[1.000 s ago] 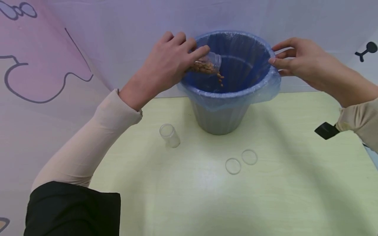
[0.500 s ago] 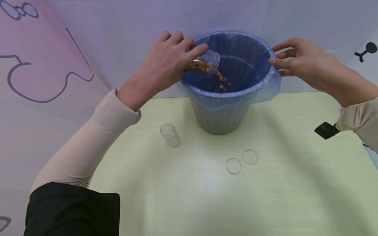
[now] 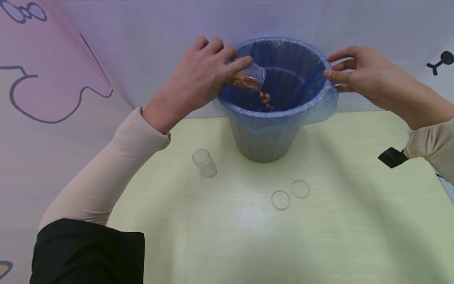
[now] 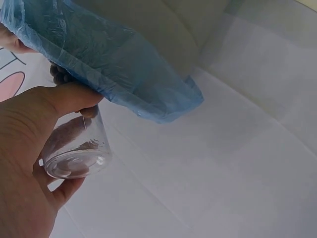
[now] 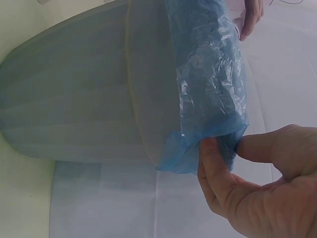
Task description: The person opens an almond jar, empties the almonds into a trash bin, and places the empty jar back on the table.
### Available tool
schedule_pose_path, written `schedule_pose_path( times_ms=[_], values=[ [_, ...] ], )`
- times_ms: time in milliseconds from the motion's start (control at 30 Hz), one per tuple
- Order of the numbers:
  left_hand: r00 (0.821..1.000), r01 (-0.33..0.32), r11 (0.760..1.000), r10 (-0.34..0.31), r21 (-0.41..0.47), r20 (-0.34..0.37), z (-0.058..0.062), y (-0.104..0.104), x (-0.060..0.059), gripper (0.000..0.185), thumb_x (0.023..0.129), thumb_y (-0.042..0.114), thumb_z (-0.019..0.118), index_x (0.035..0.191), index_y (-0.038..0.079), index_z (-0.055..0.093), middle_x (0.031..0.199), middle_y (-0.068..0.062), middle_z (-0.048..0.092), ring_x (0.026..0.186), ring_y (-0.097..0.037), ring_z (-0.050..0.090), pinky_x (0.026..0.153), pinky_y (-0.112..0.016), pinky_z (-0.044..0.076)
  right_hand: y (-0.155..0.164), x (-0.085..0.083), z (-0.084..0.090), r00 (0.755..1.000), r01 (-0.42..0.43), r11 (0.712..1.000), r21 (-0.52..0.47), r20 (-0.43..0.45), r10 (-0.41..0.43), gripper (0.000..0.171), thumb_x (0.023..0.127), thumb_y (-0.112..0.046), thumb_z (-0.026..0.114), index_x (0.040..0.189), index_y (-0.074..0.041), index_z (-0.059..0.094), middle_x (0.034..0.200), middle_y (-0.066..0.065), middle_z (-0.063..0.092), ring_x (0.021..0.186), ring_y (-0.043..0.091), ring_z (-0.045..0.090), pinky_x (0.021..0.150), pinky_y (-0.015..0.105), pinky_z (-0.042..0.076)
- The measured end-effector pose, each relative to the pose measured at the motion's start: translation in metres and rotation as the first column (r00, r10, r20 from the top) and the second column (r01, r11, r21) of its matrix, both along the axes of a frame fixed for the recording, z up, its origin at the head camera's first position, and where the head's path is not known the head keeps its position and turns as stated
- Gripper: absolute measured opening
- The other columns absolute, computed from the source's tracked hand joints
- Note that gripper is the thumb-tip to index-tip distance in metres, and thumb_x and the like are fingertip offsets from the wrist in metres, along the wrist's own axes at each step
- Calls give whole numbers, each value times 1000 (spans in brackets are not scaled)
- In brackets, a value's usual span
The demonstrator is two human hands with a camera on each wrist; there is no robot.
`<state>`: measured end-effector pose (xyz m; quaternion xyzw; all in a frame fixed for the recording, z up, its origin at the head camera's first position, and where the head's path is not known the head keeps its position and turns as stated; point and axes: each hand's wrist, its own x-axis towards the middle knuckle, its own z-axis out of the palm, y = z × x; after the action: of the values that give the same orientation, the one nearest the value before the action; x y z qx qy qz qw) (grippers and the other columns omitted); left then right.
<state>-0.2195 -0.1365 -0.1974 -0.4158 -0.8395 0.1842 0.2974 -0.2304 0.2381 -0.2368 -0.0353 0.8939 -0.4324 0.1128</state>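
Observation:
My left hand (image 3: 207, 73) grips a clear plastic jar (image 3: 256, 73), tipped sideways over the left rim of a grey bin (image 3: 264, 144). Small brown nut-like pieces (image 3: 265, 98) fall from its mouth into the bin, and more lie inside the jar. A blue plastic bag (image 3: 280, 120) lines the bin and folds over its rim. In the left wrist view the jar's base (image 4: 77, 163) shows, fingers wrapped around it. My right hand (image 3: 370, 77) pinches the bin's bagged right rim between thumb and fingers; the right wrist view shows the fingers (image 5: 218, 171) on the bag's edge.
An uncapped clear jar (image 3: 205, 163) stands on the pale yellow-green table (image 3: 227, 240), left of the bin. Two thin clear rings (image 3: 280, 200) lie in front of the bin. Behind is a pale wall sheet (image 3: 170, 23) with cartoon prints.
Brown pieces keep dropping from the jar into the bin. The left hand shifts slightly left with the jar, then back right. The right hand stays on the rim.

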Motion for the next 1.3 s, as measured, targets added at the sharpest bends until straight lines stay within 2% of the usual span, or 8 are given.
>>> schedule_pose_path(
  times_ms=[167, 467, 733, 967, 1300],
  values=[
    [1000, 15, 999, -15, 29, 1, 0, 0, -1, 40, 112, 10, 39, 147, 19, 54, 117, -13, 68, 94, -34, 56, 79, -45, 40, 0, 0, 0, 1000, -8, 1000, -7, 0, 8, 71, 105, -35, 57, 165, -16, 25, 122, -10, 48, 100, 0, 61, 81, 12, 58],
    [1000, 25, 998, -25, 60, 10, 1, 1, -1, 37, 110, 10, 46, 146, 17, 54, 116, -14, 68, 93, -35, 57, 79, -46, 42, 0, 2, 1, 1000, -12, 999, -33, 2, 13, 70, 106, -33, 57, 165, -13, 25, 122, -9, 49, 96, -2, 62, 75, 8, 55],
    [999, -28, 999, 29, -35, 25, 3, 2, 1, 48, 107, 2, 50, 150, 24, 53, 127, -11, 64, 109, -35, 55, 96, -48, 46, 1, 1, 0, 1000, -11, 1000, -17, 1, 11, 72, 105, -35, 57, 165, -14, 24, 126, -7, 49, 98, -1, 62, 76, 8, 56],
    [1000, -7, 1000, 7, -14, 29, 3, 4, 0, 47, 108, 1, 45, 150, 21, 53, 128, -12, 65, 111, -36, 56, 98, -50, 46, 1, 0, -1, 1000, -7, 999, -33, 8, 7, 71, 105, -35, 57, 165, -14, 24, 126, -8, 49, 99, -1, 62, 76, 8, 56],
    [1000, 3, 1000, -3, -1, 31, 7, 8, 0, 49, 107, -4, 43, 146, 22, 56, 128, -12, 65, 117, -37, 55, 105, -50, 45, 3, -1, -1, 1000, -6, 998, -58, 11, 6, 70, 105, -33, 57, 164, -14, 25, 123, -10, 50, 99, -1, 62, 75, 8, 56]
  ],
)
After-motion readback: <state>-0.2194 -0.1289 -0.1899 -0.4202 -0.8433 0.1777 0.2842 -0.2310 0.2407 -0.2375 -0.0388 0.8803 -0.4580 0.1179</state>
